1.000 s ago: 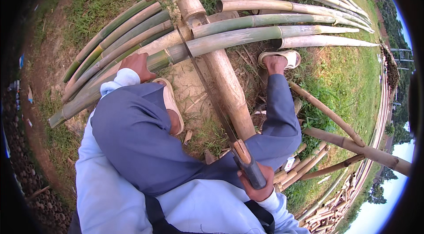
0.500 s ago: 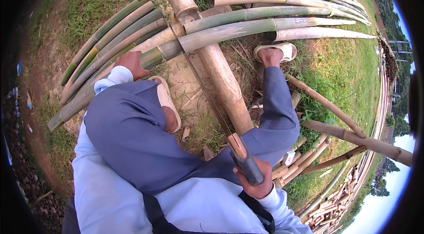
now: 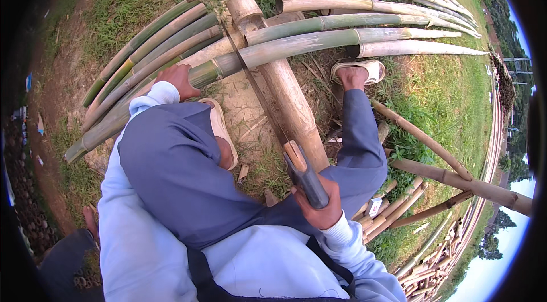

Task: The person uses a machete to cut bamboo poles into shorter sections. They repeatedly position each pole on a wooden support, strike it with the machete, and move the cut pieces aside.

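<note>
A long green bamboo pole lies crosswise over a thick bamboo log, which slopes from the far side down toward my legs. My left hand is closed on the pole, left of the log. In my right hand is the dark handle of a handsaw, which has a wooden piece at the blade end. Its long thin blade reaches up and away, crossing the pole just left of the log. How deep the blade sits in the bamboo I cannot tell.
More bamboo poles spread beyond and to the left. On the right, bamboo struts slant by my leg, near short cut pieces and a small white box. My sandalled feet flank the log. Another person's leg shows at lower left.
My right hand has pushed the saw forward and slightly left, while my left hand keeps its hold on the pole. The other person's leg has come into view at lower left.
</note>
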`<state>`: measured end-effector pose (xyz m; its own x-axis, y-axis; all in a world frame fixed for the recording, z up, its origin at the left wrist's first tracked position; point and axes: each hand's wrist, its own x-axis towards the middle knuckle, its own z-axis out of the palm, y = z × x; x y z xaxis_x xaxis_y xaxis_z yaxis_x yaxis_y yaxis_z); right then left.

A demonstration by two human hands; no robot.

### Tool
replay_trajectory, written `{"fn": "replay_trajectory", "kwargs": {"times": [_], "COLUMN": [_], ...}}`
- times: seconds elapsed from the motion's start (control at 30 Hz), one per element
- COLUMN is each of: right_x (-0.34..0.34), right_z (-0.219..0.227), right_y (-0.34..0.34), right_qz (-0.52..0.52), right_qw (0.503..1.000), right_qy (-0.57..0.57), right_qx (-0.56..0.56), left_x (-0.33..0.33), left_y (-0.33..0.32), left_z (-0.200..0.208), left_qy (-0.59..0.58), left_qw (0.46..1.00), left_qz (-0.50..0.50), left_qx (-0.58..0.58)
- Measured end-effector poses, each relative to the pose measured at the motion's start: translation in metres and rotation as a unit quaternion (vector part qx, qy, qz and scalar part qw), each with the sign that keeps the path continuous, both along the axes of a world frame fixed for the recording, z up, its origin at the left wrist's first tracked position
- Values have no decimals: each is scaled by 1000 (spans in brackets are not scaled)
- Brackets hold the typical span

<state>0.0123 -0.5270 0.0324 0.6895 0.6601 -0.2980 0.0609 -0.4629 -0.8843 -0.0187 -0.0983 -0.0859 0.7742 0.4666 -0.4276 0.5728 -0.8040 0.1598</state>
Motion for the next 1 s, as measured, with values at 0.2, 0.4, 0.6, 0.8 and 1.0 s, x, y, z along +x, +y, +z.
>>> {"fn": "replay_trajectory", "kwargs": {"times": [0.2,0.4,0.6,0.8,1.0], "right_x": [-4,77,59,55,45], "right_z": [35,-47,-74,-80,-77], "right_y": [-13,131,108,109,118], "right_qz": [3,14,9,-6,8], "right_qw": [1000,999,995,989,991], "right_qy": [-31,-22,-19,-53,13], "right_qx": [5,26,102,137,130], "left_x": [9,11,9,1,-10], "left_y": [-11,-4,-7,-7,-1], "left_z": [8,6,10,1,-5], "left_qy": [8,1,-1,-19,-23], "left_qw": [1000,1000,1000,1000,1000], "left_qz": [11,-5,-22,-17,-14], "left_qx": [-7,-22,-19,-11,-8]}}
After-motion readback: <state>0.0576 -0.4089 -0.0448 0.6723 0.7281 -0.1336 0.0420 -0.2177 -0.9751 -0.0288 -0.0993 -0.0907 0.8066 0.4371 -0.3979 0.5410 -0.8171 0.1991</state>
